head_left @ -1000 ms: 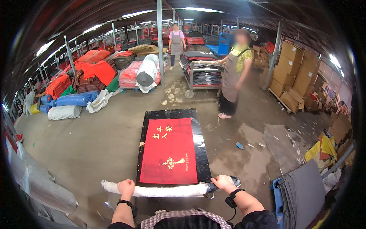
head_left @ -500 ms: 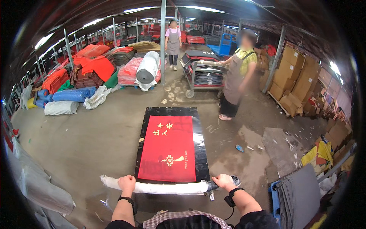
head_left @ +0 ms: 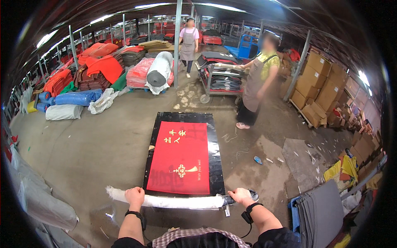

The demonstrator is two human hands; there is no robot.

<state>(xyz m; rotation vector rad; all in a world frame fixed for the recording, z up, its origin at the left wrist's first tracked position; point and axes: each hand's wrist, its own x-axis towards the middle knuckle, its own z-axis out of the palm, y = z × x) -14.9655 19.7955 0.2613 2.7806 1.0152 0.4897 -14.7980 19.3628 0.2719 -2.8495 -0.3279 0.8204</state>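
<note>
Concrete floor [head_left: 95,144] stretches toward stacks of mats [head_left: 103,68], where a co-worker in pink sleeves [head_left: 188,44] has come nearer, now just beside a grey post [head_left: 178,49]. The black board [head_left: 216,177] seems to have edged forward — its gap to the loaded trolley [head_left: 225,82] looks narrower — while the red mat [head_left: 180,165] lies flat on top. At the near end, the left hand [head_left: 135,196] stays curled around the white-wrapped bar [head_left: 182,201], the right hand [head_left: 240,195] around its dark end; that steady hold suggests board and mat travel together.
</note>
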